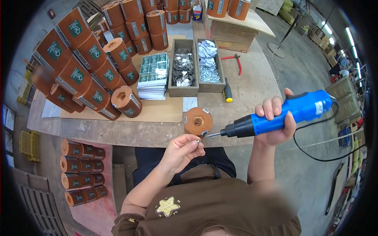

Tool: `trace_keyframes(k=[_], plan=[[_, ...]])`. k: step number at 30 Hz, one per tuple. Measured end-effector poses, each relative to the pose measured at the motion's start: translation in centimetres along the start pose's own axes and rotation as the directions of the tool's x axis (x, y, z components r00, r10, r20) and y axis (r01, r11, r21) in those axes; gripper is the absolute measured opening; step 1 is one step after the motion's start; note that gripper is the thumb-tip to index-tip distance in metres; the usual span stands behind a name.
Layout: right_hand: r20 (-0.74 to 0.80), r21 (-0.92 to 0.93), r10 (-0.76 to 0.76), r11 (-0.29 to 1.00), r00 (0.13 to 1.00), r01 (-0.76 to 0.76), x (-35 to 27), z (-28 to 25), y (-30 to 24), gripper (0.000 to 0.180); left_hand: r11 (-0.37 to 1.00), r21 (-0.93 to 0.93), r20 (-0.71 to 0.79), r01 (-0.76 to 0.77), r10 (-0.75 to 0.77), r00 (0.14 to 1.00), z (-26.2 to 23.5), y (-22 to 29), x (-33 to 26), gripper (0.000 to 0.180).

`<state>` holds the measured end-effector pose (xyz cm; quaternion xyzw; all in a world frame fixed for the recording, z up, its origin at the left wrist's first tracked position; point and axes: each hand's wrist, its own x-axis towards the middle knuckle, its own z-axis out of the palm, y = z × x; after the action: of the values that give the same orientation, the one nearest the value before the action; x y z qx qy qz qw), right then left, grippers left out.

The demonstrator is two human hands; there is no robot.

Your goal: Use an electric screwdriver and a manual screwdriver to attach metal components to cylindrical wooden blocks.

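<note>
A blue power driver (305, 107) points at a brown round block (195, 126)

The right grip (278, 135) is wrapped around the fat body of the blue power driver. The thin metal tip (214, 134) points left, away from the right grip and toward the brown round block. The tip is very close to the block's side, but I cannot tell if they touch. A black cord (334, 160) hangs in a big bend to the right of the right grip.

The left grip (183, 151) is pinched, with thumb and finger around a tiny shiny piece (198, 141). It is too small to tell what it is.

The brown round block stands on the tabletop (254, 90), just past the left grip, with a hole in its top.

Farther past the left grip are two boxes. The left box (184, 91) has flat metal bits (184, 67). The right box (212, 88) has little shiny bits (210, 74) and crumpled wrap (207, 49). Green and white cards (153, 74) sit stacked beside the left box. A yellow and dark screwdriver (228, 93) lies by the right box, and red-handled pliers (239, 67) lie farther past the right grip.

Well to the left of the left grip, labelled brown blocks (76, 74) are piled high. More blocks in rows (84, 165) lie on a pink board (94, 212).
</note>
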<state>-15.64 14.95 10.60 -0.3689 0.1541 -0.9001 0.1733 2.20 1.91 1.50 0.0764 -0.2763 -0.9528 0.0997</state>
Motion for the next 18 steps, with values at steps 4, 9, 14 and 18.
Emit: trace_keyframes(k=[4,9,14,18], plan=[[0.086,-0.064,-0.051,0.996,0.995,0.056,-1.2,2.3,-0.3,0.056,0.999,-0.006,-0.024,0.053,-0.053,0.998,0.4,-0.4,-0.6,0.012],[0.088,-0.120,-0.031,0.992,0.996,0.041,-2.5,3.3,-0.6,0.060,0.997,-0.021,0.004,0.070,-0.069,0.998,0.6,-0.7,-1.1,0.012],[0.099,-0.167,0.033,0.986,0.995,-0.016,-3.1,3.5,-0.5,0.061,0.997,-0.036,0.027,0.065,-0.064,0.998,0.6,-1.1,-1.4,0.012],[0.139,-0.209,0.028,0.978,0.990,0.001,-3.4,3.7,-0.4,0.060,0.997,0.017,-0.010,0.078,-0.077,0.997,0.7,-1.2,-1.5,0.012]])
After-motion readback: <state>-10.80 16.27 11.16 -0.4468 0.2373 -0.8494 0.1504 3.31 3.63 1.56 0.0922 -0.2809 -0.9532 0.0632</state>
